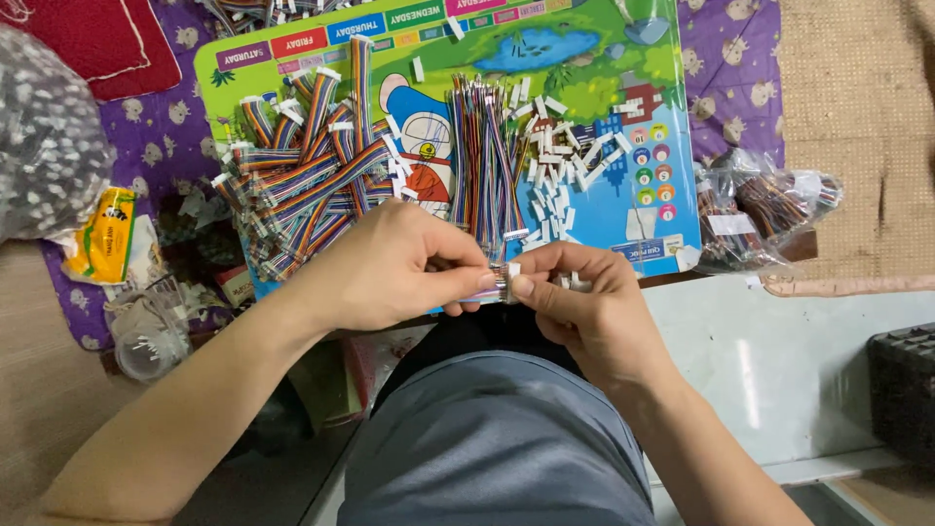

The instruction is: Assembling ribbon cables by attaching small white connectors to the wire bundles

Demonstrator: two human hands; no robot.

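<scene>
My left hand and my right hand meet over my lap, at the near edge of a colourful cartoon board. Together they pinch a short multi-coloured ribbon cable, whose end sits in a small white plastic connector between my fingertips. Just beyond my hands stands a neat bundle of coloured wires. A heap of finished ribbon cables with white ends lies on the board's left side. Loose white connectors are scattered to the right of the bundle.
A clear bag of more cables lies at the board's right edge. A large bag of small white parts sits at the far left, with a yellow packet and a small clear cup below it. A black object is at the right.
</scene>
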